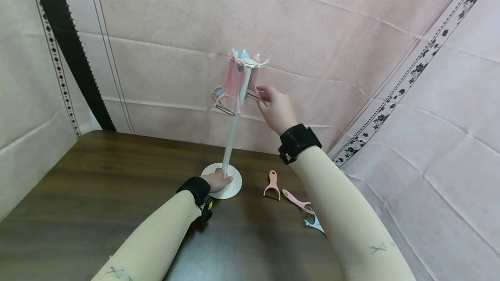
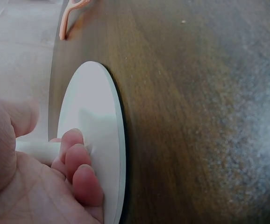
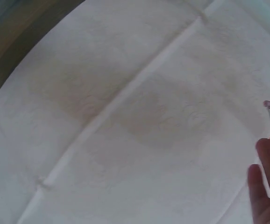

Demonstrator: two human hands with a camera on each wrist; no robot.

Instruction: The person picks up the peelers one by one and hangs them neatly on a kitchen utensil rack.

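A white stand [image 1: 233,138] with a round base [image 2: 95,100] rises from the table, its hooked top holding several hung peelers. Low on the pole, just above the base, my left hand [image 1: 217,181] grips it, fingers [image 2: 76,158] curled about the pole. My right hand [image 1: 278,109] is up at the right side of the rack. Its fingertips hold the lower fork of a pink peeler [image 1: 253,79] that hangs there; only part of this peeler shows in the right wrist view. Another pink peeler [image 1: 233,79] hangs on the left side, with blue handle tops [image 1: 244,54] behind.
On the table right of the base lie an orange peeler [image 1: 273,181], a pink peeler [image 1: 295,200] and a light blue peeler [image 1: 314,223], the last partly behind my right forearm. Pale cloth walls [image 1: 175,77] stand close behind the stand and at both sides.
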